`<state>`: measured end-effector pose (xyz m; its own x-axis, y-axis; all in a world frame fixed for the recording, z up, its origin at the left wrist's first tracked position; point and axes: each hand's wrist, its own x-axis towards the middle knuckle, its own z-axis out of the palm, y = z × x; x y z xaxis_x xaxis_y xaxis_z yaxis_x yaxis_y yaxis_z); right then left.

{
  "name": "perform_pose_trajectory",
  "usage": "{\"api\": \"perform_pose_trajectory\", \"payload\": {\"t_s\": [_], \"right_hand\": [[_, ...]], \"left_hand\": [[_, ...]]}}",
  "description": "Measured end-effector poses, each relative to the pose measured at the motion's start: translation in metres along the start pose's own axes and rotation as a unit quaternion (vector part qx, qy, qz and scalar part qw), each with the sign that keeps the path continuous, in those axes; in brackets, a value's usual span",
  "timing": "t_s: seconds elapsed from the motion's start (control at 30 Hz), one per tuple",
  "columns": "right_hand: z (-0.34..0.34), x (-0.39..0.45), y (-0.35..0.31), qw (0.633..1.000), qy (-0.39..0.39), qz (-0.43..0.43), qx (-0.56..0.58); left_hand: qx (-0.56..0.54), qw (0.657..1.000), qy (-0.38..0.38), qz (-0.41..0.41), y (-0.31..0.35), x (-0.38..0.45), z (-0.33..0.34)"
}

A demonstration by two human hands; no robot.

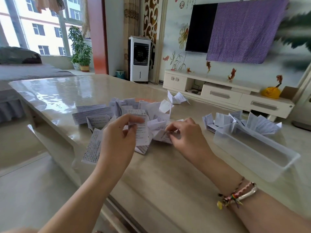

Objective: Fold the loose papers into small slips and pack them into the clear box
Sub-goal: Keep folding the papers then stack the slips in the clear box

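Two hands point(151, 132) amid papers point(127, 108) near table edge point(55, 142)

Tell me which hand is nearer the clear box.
Right. The right hand pinches a folded paper over the pile, just left of the clear box. The left hand holds a printed slip farther left, beyond the right hand.
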<state>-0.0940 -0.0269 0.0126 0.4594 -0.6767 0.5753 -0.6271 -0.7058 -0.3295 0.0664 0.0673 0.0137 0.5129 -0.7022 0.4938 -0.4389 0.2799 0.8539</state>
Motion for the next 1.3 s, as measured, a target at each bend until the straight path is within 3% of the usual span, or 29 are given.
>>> {"api": "perform_pose_trajectory", "payload": {"t_s": [0.13, 0.23, 0.37, 0.53, 0.63, 0.7, 0.8, 0.9, 1.1, 1.2, 1.3], "right_hand": [[-0.022, 0.001, -0.006, 0.977, 0.103, 0.068, 0.175], [-0.033, -0.002, -0.012, 0.944, 0.139, 0.107, 0.278], [-0.028, -0.003, -0.019, 0.914, 0.053, 0.145, 0.375], [-0.015, -0.001, -0.026, 0.878, -0.04, 0.102, 0.465], [-0.005, 0.004, -0.027, 0.884, -0.026, 0.1, 0.457], [0.005, 0.005, -0.024, 0.917, -0.027, 0.097, 0.387], [0.02, 0.003, -0.021, 0.953, -0.09, 0.106, 0.268], [0.029, 0.004, -0.024, 0.946, -0.153, 0.128, 0.254], [0.031, 0.007, -0.017, 0.938, -0.19, 0.163, 0.242], [0.012, 0.004, -0.011, 0.932, -0.15, 0.185, 0.273], [-0.015, 0.0, -0.007, 0.923, -0.006, 0.203, 0.327]], "left_hand": [[0.036, 0.999, 0.012, 0.007, 0.002, -0.001, 0.002], [0.055, 0.998, -0.001, 0.019, 0.001, -0.003, 0.005], [0.038, 0.998, -0.037, 0.041, 0.004, -0.007, 0.012], [-0.061, 0.995, -0.073, 0.014, 0.004, -0.006, 0.017], [-0.072, 0.997, -0.033, -0.002, 0.0, -0.003, 0.013], [-0.093, 0.995, -0.008, -0.025, -0.002, -0.001, 0.008], [-0.083, 0.995, 0.018, -0.043, -0.005, 0.002, 0.002], [-0.069, 0.995, 0.025, -0.069, -0.012, 0.005, 0.0], [-0.103, 0.985, 0.013, -0.136, -0.019, 0.007, 0.004], [-0.105, 0.985, 0.016, -0.134, -0.017, 0.008, 0.004], [-0.137, 0.979, 0.012, -0.152, -0.014, 0.006, 0.006]]}}
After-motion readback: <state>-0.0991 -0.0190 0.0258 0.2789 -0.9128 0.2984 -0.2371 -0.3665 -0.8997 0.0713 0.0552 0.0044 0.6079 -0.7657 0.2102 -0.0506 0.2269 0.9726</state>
